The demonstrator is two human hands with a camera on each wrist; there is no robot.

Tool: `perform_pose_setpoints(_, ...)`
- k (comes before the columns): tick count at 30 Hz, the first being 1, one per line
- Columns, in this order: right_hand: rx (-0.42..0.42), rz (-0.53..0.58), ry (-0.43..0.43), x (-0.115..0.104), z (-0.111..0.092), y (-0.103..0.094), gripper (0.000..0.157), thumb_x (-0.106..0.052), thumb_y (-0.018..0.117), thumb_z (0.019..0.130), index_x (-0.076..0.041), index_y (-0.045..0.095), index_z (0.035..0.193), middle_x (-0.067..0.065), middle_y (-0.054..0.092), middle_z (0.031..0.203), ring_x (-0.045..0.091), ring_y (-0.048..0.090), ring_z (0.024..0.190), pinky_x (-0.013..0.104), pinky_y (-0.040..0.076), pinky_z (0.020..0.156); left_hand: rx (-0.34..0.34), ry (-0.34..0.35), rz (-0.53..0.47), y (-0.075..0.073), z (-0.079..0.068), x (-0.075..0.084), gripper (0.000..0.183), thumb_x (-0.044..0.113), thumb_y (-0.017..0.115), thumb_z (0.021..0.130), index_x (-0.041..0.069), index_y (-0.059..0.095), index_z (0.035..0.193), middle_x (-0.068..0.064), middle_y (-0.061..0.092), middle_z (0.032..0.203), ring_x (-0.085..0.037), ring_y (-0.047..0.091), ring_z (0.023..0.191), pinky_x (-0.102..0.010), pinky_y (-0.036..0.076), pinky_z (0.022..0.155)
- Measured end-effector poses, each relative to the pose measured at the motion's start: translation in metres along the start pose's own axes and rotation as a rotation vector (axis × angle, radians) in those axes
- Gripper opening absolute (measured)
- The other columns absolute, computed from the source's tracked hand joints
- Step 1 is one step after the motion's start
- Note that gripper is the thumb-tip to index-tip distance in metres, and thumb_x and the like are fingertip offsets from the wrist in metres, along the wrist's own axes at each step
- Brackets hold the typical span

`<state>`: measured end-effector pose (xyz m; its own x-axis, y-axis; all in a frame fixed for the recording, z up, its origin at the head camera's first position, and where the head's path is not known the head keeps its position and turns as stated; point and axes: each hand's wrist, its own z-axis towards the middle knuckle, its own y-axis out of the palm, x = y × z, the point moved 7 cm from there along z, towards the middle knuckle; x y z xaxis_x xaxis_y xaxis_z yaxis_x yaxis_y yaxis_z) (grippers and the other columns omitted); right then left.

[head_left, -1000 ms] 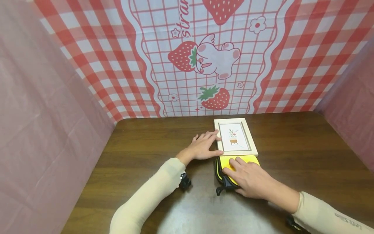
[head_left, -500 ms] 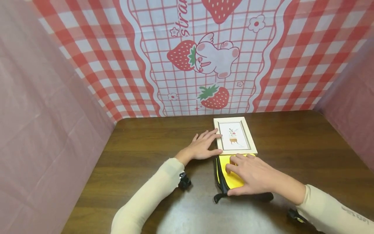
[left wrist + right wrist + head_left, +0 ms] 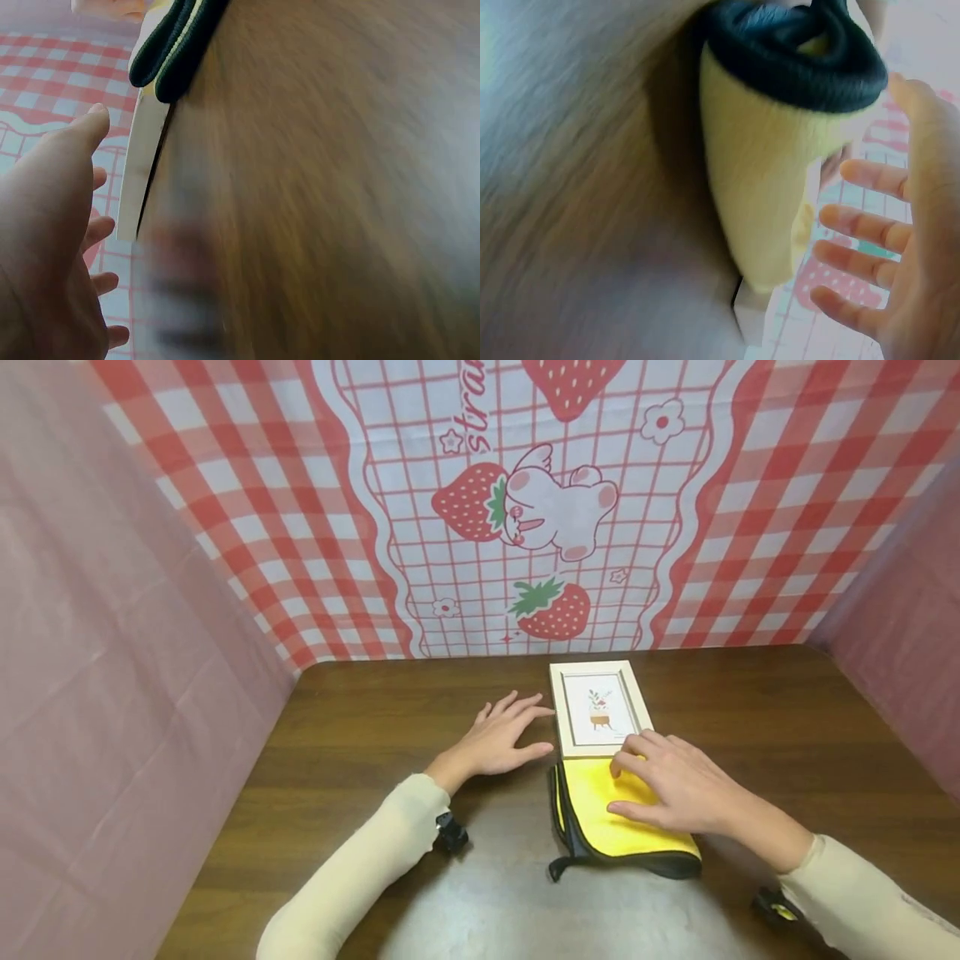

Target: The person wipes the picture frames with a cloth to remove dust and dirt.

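Observation:
A picture frame (image 3: 560,718) with a cream border and a potted-plant print lies flat at the back of the table. Against its near edge is a folded yellow cloth (image 3: 592,818) with black trim and a small loop at its front left corner. My left hand (image 3: 495,739) is just left of the frame, fingers spread and holding nothing. Over the cloth's right part hovers my right hand (image 3: 686,785), its fingers loosely bent. In the right wrist view the fingers stand apart from the cloth (image 3: 754,165), which bulges up in a rounded fold.
The brown wooden table (image 3: 360,743) reaches back to a red-and-white checked strawberry curtain (image 3: 555,510). Pink cloth hangs on the left (image 3: 135,635) and right sides. A dark wrist camera (image 3: 452,833) sits under the left sleeve, another under the right.
My right hand has let go of the cloth and moved right, and the cloth's front now lies spread wider. My left hand has drawn left off the frame's border.

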<state>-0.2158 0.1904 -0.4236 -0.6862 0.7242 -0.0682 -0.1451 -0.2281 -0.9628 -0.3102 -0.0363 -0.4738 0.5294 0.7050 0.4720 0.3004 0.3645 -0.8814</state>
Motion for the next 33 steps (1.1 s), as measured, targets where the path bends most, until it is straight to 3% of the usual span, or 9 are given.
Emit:
perform_pose_setpoints(4,0.051,-0.004,0.002,0.012,-0.004,-0.005,0.038,-0.058,0.091,0.086,-0.028,0.076,0.103,-0.009,0.070,0.104,0.008,0.055,0.092,0.029,0.049,0.072,0.002,-0.002,0.026,-0.005,-0.012,-0.006,0.067,0.061,0.057,0.112,0.031,0.046,0.171,-0.002,0.032,0.189,-0.042,0.019,0.178,-0.081,0.015,0.138)
perform_pose_setpoints(11,0.037,0.031,0.073,0.035,0.000,-0.009,0.040,-0.055,0.093,0.083,-0.027,0.078,0.108,-0.002,0.072,0.114,0.012,0.058,0.097,0.032,0.053,0.074,-0.001,0.015,0.081,-0.005,-0.027,-0.005,0.067,0.064,0.056,0.111,0.033,0.049,0.170,-0.001,0.036,0.187,-0.040,0.025,0.177,-0.079,0.018,0.139)
perform_pose_setpoints(19,0.033,0.114,0.148,0.069,0.005,-0.005,0.036,-0.045,0.091,0.089,-0.024,0.077,0.114,0.011,0.072,0.140,0.028,0.067,0.118,0.042,0.061,0.076,-0.006,0.104,0.147,0.005,-0.037,0.018,0.070,0.069,0.057,0.108,0.035,0.050,0.169,0.002,0.039,0.186,-0.036,0.029,0.177,-0.075,0.023,0.139)
perform_pose_setpoints(24,0.009,0.176,0.216,0.091,0.008,0.000,0.039,-0.042,0.088,0.093,-0.020,0.076,0.123,0.016,0.068,0.150,0.036,0.063,0.130,0.057,0.068,0.090,0.007,0.177,0.180,0.010,-0.042,0.035,0.068,0.067,0.060,0.107,0.035,0.052,0.167,0.003,0.044,0.183,-0.033,0.033,0.175,-0.073,0.029,0.138)
perform_pose_setpoints(29,0.013,0.242,0.224,0.108,0.013,0.002,0.036,-0.032,0.087,0.097,-0.016,0.076,0.127,0.020,0.062,0.158,0.043,0.059,0.139,0.073,0.061,0.102,0.002,0.253,0.210,0.015,-0.047,0.055,0.069,0.066,0.063,0.107,0.034,0.053,0.167,0.005,0.044,0.182,-0.032,0.034,0.175,-0.073,0.033,0.136)
perform_pose_setpoints(33,-0.023,0.270,0.241,0.121,0.016,0.007,0.041,-0.033,0.085,0.098,-0.016,0.075,0.134,0.020,0.056,0.168,0.044,0.054,0.144,0.078,0.056,0.107,-0.004,0.300,0.232,0.020,-0.050,0.068,0.072,0.067,0.066,0.105,0.033,0.052,0.167,0.007,0.041,0.184,-0.029,0.033,0.175,-0.073,0.035,0.135)
